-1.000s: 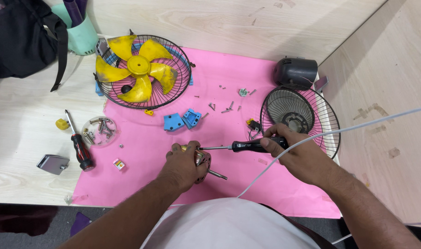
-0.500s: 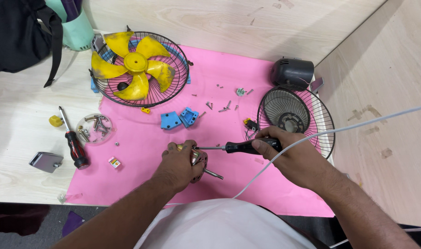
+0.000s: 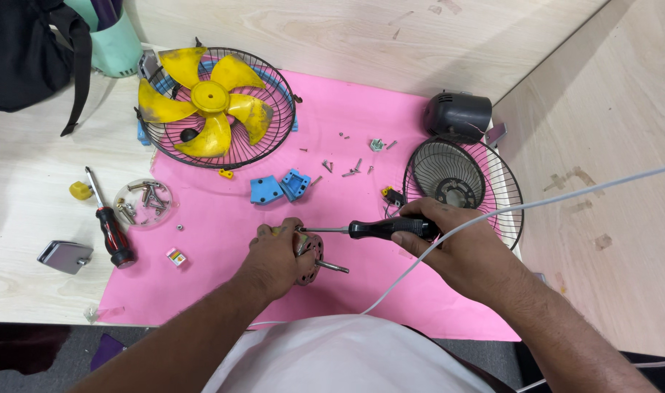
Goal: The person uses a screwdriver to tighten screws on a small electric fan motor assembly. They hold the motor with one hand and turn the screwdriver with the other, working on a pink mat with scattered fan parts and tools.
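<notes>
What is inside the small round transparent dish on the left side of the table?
The small round transparent dish holds loose metal screws and bolts. Their exact number is unclear, because they overlap.

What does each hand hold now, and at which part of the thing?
The left hand grips the small motor around its body, shaft pointing right. The right hand holds the screwdriver by its black handle, tip at the motor.
</notes>
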